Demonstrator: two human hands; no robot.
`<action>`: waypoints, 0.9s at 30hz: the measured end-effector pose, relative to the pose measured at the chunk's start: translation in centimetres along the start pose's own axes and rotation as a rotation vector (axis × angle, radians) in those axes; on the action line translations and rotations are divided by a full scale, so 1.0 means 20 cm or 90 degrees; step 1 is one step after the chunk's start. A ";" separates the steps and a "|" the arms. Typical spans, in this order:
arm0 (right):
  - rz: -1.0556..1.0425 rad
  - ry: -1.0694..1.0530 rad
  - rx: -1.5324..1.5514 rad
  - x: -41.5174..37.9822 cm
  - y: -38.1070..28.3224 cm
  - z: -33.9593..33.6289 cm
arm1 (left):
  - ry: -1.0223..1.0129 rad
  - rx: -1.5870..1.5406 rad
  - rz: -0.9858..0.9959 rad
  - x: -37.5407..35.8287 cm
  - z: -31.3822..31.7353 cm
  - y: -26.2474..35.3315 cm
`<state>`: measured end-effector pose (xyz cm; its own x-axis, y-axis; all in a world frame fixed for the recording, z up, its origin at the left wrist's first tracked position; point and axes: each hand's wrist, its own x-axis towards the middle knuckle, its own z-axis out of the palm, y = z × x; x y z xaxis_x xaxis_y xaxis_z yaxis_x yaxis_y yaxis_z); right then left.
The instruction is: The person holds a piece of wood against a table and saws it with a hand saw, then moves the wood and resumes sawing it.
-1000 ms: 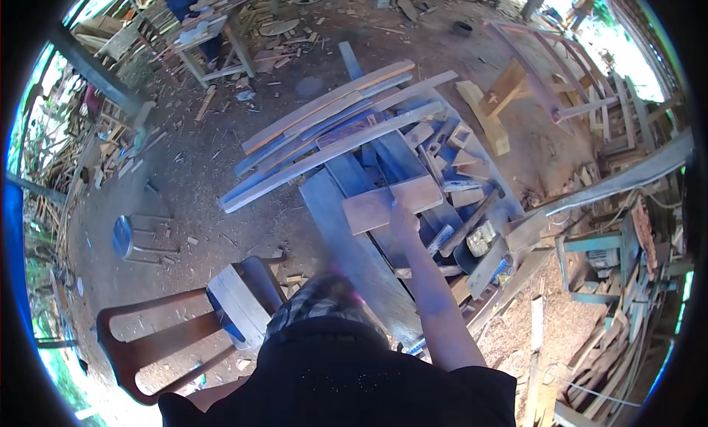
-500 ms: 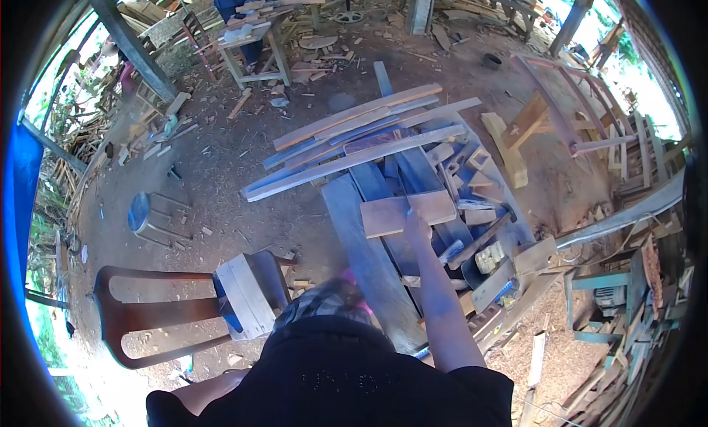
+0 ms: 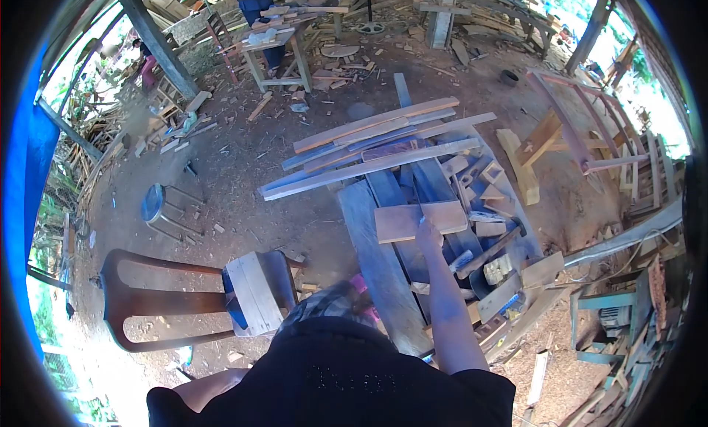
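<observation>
My right hand [image 3: 429, 237] is closed at the near edge of a short wooden board [image 3: 398, 223]. A small pale-blue spot shows at its fingertips, and a thin dark line runs from there across the board and past its far edge. What the fingers hold is too small to name. The board lies across dark planks on a low workbench [image 3: 369, 242]. Only my left forearm shows at the bottom left; my left hand is hidden by my body.
Long boards [image 3: 376, 125] lie across the bench's far end. Wood offcuts [image 3: 487, 180] crowd its right side. A wooden chair [image 3: 162, 301] lies left, with a round stool [image 3: 153, 203] beyond. Another person [image 3: 254, 7] stands at a far table [image 3: 258, 47].
The view has shifted, so the scene sits slightly lower and further right. My right hand stays at the board, and the thin dark line above it shows longer now.
</observation>
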<state>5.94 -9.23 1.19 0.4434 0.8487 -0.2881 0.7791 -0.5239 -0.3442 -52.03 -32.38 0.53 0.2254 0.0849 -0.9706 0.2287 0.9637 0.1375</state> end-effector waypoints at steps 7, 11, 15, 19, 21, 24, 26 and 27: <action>0.012 -0.011 -0.035 0.00 -0.01 0.00 | -0.011 -0.012 -0.014 0.01 -0.06 -0.06; 0.027 0.006 -0.037 -0.02 -0.02 0.00 | -0.020 -0.015 -0.020 0.02 -0.06 -0.07; 0.011 0.013 -0.039 -0.01 -0.02 0.00 | -0.027 -0.012 -0.024 0.02 -0.07 -0.03; 0.016 0.012 -0.037 0.00 -0.01 0.02 | -0.036 -0.011 -0.036 0.03 -0.07 -0.01; 0.014 0.010 -0.045 -0.01 -0.02 0.02 | -0.042 -0.013 -0.039 0.03 -0.06 0.00; 0.000 0.001 -0.046 -0.03 -0.02 -0.02 | -0.049 -0.019 -0.037 0.04 -0.05 0.02; -0.011 -0.006 -0.037 -0.04 -0.03 -0.03 | -0.052 -0.021 -0.037 0.04 -0.05 0.04; -0.012 0.006 -0.030 -0.04 -0.03 -0.03 | -0.053 -0.021 -0.037 0.03 -0.05 0.05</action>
<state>5.40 -9.59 2.18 0.4329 0.8587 -0.2741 0.8068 -0.5047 -0.3070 -52.60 -31.17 -0.12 0.2915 0.0082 -0.9565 0.2122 0.9745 0.0731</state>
